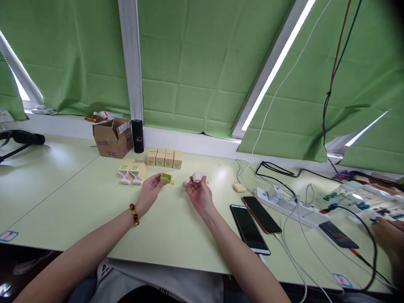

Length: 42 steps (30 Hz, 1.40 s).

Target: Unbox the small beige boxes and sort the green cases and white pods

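My left hand (151, 191) is closed around the edge of a small green square container (166, 178), its thumb at the near side. In my right hand (200, 195), palm turned up, a small round white piece (197, 177) sits between thumb and fingers; its exact kind is unclear. A clear round piece (207, 179) shows just behind that thumb, and I cannot tell whether it is held. Tiny yellow bits (172, 182) lie beside the green container. Left of my left hand lie two opened small cardboard boxes (138, 171) with green labels.
A row of several small closed boxes (164, 158) stands behind my hands, near a black cylinder (137, 136) and an open carton (112, 139). To the right are phones (250, 229), a power strip (288, 206), tangled cables and another person's hand (389, 233).
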### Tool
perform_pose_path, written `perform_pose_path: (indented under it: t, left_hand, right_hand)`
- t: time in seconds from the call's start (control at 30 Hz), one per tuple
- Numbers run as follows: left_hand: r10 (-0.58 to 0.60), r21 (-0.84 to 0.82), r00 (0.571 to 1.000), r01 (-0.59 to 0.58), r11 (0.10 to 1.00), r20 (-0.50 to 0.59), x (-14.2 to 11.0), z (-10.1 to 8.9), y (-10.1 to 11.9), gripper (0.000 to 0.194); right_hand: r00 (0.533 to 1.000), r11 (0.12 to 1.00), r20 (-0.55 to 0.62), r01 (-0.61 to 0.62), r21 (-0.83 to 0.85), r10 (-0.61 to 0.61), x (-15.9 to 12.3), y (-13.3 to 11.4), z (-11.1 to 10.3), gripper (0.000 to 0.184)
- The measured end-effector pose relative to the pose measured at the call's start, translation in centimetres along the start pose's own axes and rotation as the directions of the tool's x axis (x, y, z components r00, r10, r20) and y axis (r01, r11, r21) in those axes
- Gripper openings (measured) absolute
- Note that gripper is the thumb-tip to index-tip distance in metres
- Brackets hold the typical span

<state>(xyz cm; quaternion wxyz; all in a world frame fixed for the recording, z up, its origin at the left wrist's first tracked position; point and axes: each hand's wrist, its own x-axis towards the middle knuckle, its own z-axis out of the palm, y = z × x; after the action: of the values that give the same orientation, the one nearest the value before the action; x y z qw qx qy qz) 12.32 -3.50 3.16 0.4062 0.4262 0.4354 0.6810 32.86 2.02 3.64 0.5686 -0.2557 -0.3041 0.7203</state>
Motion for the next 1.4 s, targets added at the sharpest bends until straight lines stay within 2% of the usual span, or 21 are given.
perform_pose_path:
  t: [0.1,0.17,0.27,0.33,0.4,0.5,0.57,0.63,0.73,0.83,1.07,1.27,1.33,1.4]
  left_hand:
    - [0.01,-0.035,1.0,-0.011,0.999,-0.025,0.1,-0.1,-0.1,0.055]
    - [0.022,-0.054,0.999,-0.024,0.998,-0.037,0.3,-0.2,-0.4,0.055]
    - [0.032,-0.07,0.998,-0.036,0.997,-0.06,0.5,-0.5,-0.8,0.055]
    - [0.035,-0.072,0.997,-0.04,0.997,-0.076,0.7,-0.7,-1.0,0.056]
    - [0.039,-0.066,0.996,-0.045,0.997,-0.084,0.8,-0.8,-1.2,0.056]
    - [0.051,-0.043,0.995,-0.054,0.998,-0.083,0.8,-0.8,-1.3,0.056]
    - [0.061,-0.025,0.995,-0.063,0.998,-0.074,0.8,-0.8,-1.3,0.055]
    - [0.072,-0.005,0.995,-0.072,0.997,-0.066,0.8,-0.9,-1.4,0.054]
    - [0.08,0.016,0.995,-0.08,0.997,-0.066,0.9,-1.0,-1.5,0.054]
    - [0.077,0.02,0.995,-0.076,0.997,-0.066,0.9,-1.1,-1.6,0.055]
    - [0.082,0.019,0.995,-0.081,0.997,-0.061,0.8,-1.1,-1.6,0.055]
    - [0.071,0.006,0.994,-0.07,0.997,-0.081,0.9,-1.0,-1.4,0.056]
    - [0.072,0.0,0.993,-0.072,0.997,-0.091,0.9,-1.0,-1.4,0.056]
    - [0.075,0.0,0.993,-0.076,0.997,-0.091,0.9,-1.0,-1.3,0.055]
  right_hand:
    - [0.997,0.995,0.054,0.064,-0.08,-0.06,-0.2,0.0,0.0,0.052]
    - [0.984,0.968,0.084,0.169,-0.186,-0.156,-0.2,-0.2,0.1,0.046]
    - [0.934,0.827,0.126,0.355,-0.437,-0.335,0.3,-0.8,0.1,0.042]
    - [0.898,0.672,0.159,0.416,-0.612,-0.41,1.0,-1.3,0.0,0.04]
    - [0.876,0.497,0.203,0.424,-0.757,-0.438,1.9,-1.8,0.0,0.036]
    - [0.869,0.176,0.321,0.408,-0.896,-0.377,3.4,-2.0,0.3,0.027]
    - [0.856,-0.091,0.418,0.41,-0.907,-0.306,4.3,-1.7,0.6,0.024]
    - [0.851,-0.305,0.469,0.394,-0.867,-0.235,5.3,-1.0,0.9,0.025]
    - [0.868,-0.487,0.467,0.339,-0.805,-0.167,6.4,0.0,1.2,0.025]
    - [0.879,-0.562,0.459,0.315,-0.765,-0.132,7.1,0.8,1.1,0.023]
    - [0.872,-0.597,0.481,0.337,-0.728,-0.095,7.2,1.0,0.9,0.027]
    - [0.872,-0.597,0.484,0.349,-0.722,-0.075,6.4,-0.7,0.5,0.048]
    - [0.872,-0.618,0.487,0.351,-0.703,-0.059,5.9,-1.6,0.0,0.048]
    - [0.868,-0.645,0.497,0.376,-0.665,-0.006,5.3,-2.3,-0.6,0.041]
